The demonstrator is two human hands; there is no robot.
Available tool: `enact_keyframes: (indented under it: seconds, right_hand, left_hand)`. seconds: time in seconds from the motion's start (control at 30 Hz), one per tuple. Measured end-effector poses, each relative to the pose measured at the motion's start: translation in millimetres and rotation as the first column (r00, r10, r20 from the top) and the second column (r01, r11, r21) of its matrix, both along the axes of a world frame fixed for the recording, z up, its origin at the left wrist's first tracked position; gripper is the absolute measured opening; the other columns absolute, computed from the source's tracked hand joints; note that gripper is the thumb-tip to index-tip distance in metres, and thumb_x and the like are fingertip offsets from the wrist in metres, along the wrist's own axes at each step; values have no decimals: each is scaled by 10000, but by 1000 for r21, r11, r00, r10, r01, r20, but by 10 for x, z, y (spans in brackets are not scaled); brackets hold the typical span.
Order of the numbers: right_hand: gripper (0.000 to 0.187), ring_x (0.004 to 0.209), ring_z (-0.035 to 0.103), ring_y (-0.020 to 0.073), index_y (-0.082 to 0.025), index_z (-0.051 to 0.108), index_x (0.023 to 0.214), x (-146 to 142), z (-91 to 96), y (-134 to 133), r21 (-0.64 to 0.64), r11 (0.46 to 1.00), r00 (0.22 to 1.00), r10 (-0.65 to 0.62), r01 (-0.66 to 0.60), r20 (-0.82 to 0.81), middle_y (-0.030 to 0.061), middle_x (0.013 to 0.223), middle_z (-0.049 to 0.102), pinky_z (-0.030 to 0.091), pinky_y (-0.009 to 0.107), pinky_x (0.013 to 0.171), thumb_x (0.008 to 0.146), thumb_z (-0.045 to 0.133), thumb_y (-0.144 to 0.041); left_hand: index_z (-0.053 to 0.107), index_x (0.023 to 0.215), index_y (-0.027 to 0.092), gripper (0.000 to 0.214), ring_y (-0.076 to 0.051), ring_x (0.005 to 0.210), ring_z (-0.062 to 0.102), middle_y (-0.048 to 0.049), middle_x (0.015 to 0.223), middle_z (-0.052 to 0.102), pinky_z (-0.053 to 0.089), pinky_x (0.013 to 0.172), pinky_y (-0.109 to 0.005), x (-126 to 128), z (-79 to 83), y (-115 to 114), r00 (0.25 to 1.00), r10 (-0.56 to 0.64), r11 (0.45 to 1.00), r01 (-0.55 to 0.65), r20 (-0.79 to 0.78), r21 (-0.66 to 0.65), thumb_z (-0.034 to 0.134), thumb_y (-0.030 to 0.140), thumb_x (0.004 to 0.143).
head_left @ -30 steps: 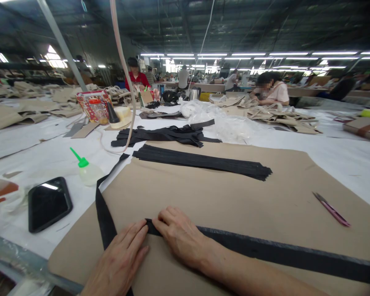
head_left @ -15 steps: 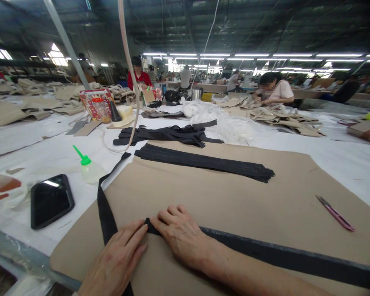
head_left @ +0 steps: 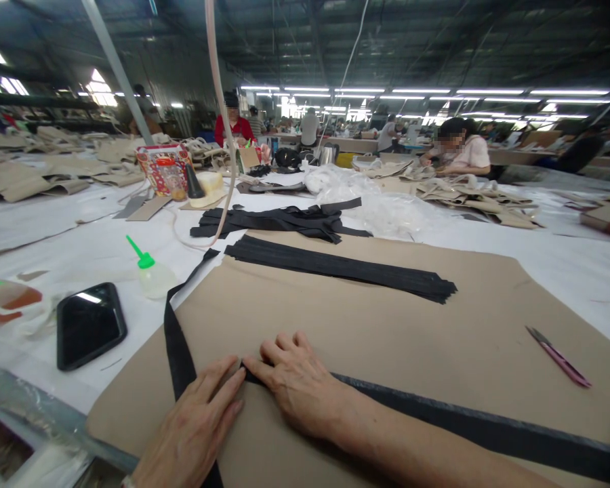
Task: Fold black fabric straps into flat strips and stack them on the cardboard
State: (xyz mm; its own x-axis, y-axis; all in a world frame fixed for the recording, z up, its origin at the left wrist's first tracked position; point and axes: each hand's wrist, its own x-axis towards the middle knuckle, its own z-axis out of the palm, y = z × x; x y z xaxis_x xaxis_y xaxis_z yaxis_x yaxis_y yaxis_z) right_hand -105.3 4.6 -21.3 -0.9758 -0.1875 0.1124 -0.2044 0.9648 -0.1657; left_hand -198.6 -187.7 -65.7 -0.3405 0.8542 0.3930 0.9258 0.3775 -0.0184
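A long black strip (head_left: pixel 437 413) runs leftward across the beige sheet (head_left: pixel 346 318), and its end lies between my two hands. My right hand (head_left: pixel 297 390) rests on that end, fingers bent and pressed down on it. From the left, my left hand (head_left: pixel 196 423) reaches to the same end, its fingers stretched out and fingertips touching it. A second black strip (head_left: pixel 179 349) passes under my left hand and curves up past the sheet's left edge. Farther up the sheet lies a flat stack of black strips (head_left: pixel 335 266).
Pink-handled thread snips (head_left: pixel 562 359) lie at the right. At left are a black phone (head_left: pixel 91 325) and a green-tipped bottle (head_left: pixel 152 274). Loose black strips (head_left: pixel 269 222), clear plastic (head_left: pixel 381 203) and a hanging hose (head_left: pixel 218 88) are beyond. Co-workers (head_left: pixel 462 149) sit farther back.
The view has shifted slightly, so the table things appear a little farther right. My right fingertips now cover more of the strip's end. Both hands stay almost in place.
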Motion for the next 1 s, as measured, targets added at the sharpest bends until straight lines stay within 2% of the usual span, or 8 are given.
enact_keyframes:
  seconds: [0.13, 0.27, 0.33, 0.47, 0.6, 0.73, 0.83, 1.0]
  right_hand:
    - [350, 915, 441, 224, -219, 436, 1220, 8, -1, 16, -15, 1000, 1000, -9, 9, 19, 59, 1000, 537, 354, 404, 801, 878, 409, -151]
    - [514, 967, 451, 235, -153, 381, 1261, 46, -14, 45, -34, 996, 997, -82, 82, 12, 90, 1073, 540, 370, 400, 845, 767, 524, -133]
    - [446, 958, 456, 229, -147, 432, 1182, 64, -26, 64, -35, 995, 995, -95, 95, -2, 87, 1063, 540, 376, 383, 862, 752, 549, -132]
    - [126, 869, 470, 188, -156, 505, 970, 87, -49, 119, 8, 1000, 998, -26, 27, -60, 60, 953, 549, 401, 300, 806, 874, 446, -98]
    - [91, 809, 464, 173, -154, 526, 905, 115, -93, 199, 80, 995, 992, 73, -65, -101, 39, 881, 541, 402, 268, 746, 918, 444, -116]
    - [77, 805, 463, 172, -154, 537, 908, 146, -130, 257, 117, 988, 985, 118, -104, -123, 32, 874, 533, 399, 274, 736, 929, 463, -160]
    - [103, 800, 465, 171, -151, 541, 891, 169, -120, 276, 134, 983, 982, 140, -123, -128, 30, 861, 529, 398, 279, 720, 937, 451, -172]
    - [109, 809, 464, 175, -145, 545, 897, 243, -91, 305, 138, 983, 980, 144, -125, -139, 32, 870, 526, 394, 293, 707, 937, 446, -167]
  left_hand:
    - [520, 1236, 257, 365, -180, 1137, 562, -27, 1301, 557, 528, 910, -316, -12, 14, 9, 999, -34, 999, 34, -24, 1, 471, 327, 881]
    - [558, 1183, 242, 323, -170, 1122, 568, -11, 1299, 572, 513, 908, -298, -54, 51, 36, 993, -108, 994, 107, -50, -20, 480, 267, 870]
    - [573, 1158, 240, 305, -165, 1099, 583, -9, 1277, 590, 511, 897, -288, -77, 69, 49, 990, -129, 991, 127, -52, -38, 480, 253, 867]
    - [587, 1120, 247, 274, -165, 1050, 612, -1, 1205, 639, 514, 877, -284, -117, 87, 68, 987, -156, 987, 153, -49, -52, 473, 273, 871]
    - [550, 1178, 257, 314, -168, 1054, 606, 1, 1193, 642, 503, 885, -295, -134, 83, 80, 987, -157, 987, 155, -38, -48, 481, 298, 875]
    - [481, 1275, 273, 393, -169, 1028, 607, 17, 1145, 659, 501, 862, -299, -123, 94, 113, 989, -138, 989, 133, -60, -71, 475, 301, 883]
    - [432, 1326, 304, 440, -163, 1009, 602, 28, 1128, 658, 491, 860, -297, -110, 112, 155, 990, -130, 987, 125, -45, -97, 466, 288, 887]
    - [444, 1319, 324, 423, -161, 1015, 582, 29, 1133, 643, 491, 864, -297, -83, 126, 208, 992, -119, 983, 112, -39, -148, 453, 287, 897]
